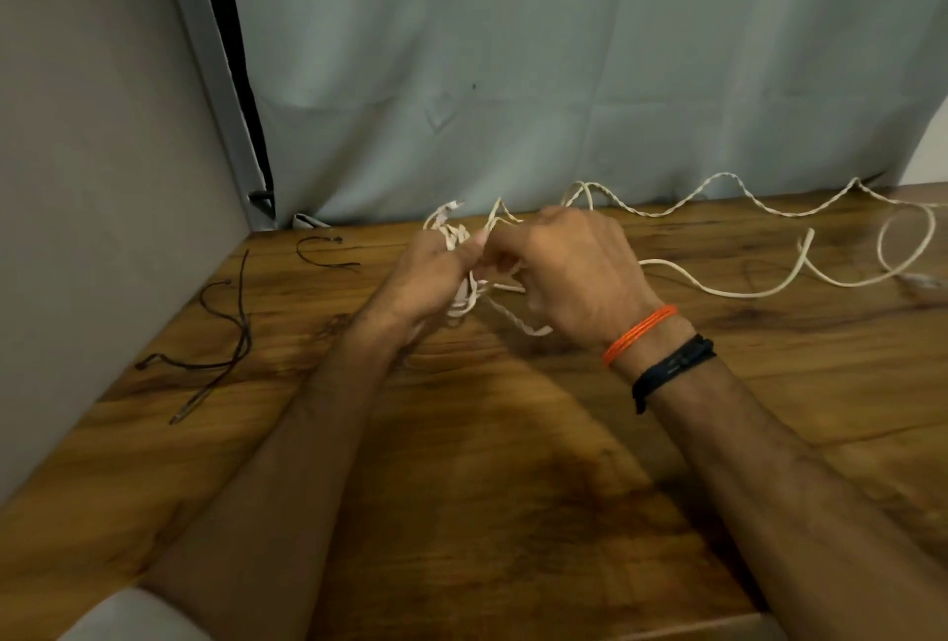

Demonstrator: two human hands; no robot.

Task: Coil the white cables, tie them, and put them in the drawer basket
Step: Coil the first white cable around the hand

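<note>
We're coiling: left hand point(431, 276) gripping white cable point(738, 289) loops, right hand point(569, 271) pinching slack trailing toward table point(487, 461) right edge; next, another loop.

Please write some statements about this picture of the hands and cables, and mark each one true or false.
1. Both hands hold the white cable. True: the left hand and the right hand grip it near its bunched end.
2. The white cable is fully coiled. False: a long part trails loose across the wooden table to the right.
3. Thin dark cords lie on the table to the left. True.
4. The orange band is on the left wrist. False: it is on the right wrist.
5. A drawer basket stands on the table. False: none is in view.
</note>
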